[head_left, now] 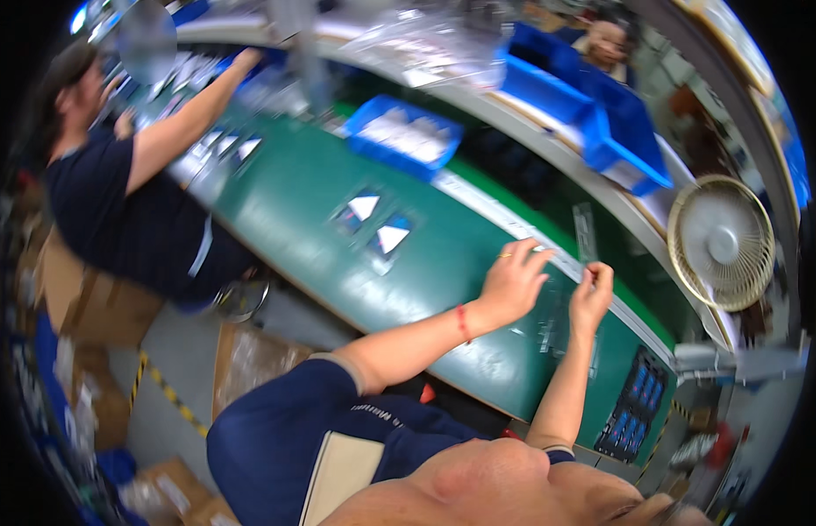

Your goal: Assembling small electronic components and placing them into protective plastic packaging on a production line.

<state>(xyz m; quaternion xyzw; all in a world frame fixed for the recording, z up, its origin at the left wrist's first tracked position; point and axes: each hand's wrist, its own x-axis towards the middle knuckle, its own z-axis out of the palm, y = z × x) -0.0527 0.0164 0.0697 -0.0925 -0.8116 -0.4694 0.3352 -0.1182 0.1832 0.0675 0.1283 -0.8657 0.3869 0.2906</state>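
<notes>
My right hand (592, 298) is pinched on a narrow clear plastic piece (585, 232), perhaps a small bag, which sticks up past the fingertips. Just left of it, my left hand (513, 285) hovers over the green table (443, 289), fingers curved and apart, and nothing shows in it. More clear plastic pieces (548, 333) lie on the table below my hands. Farther left are two clear packets, one (364, 208) behind the other (392, 237), each with a white triangular piece and something dark blue. Motion blurs the picture somewhat.
A blue bin (403, 140) of white packets stands at the table's back edge. Blue bins (623, 140) and a round fan (723, 245) sit along the shelf. A black tray (636, 403) with blue items lies at right. A co-worker (136, 184) reaches across the table's left end.
</notes>
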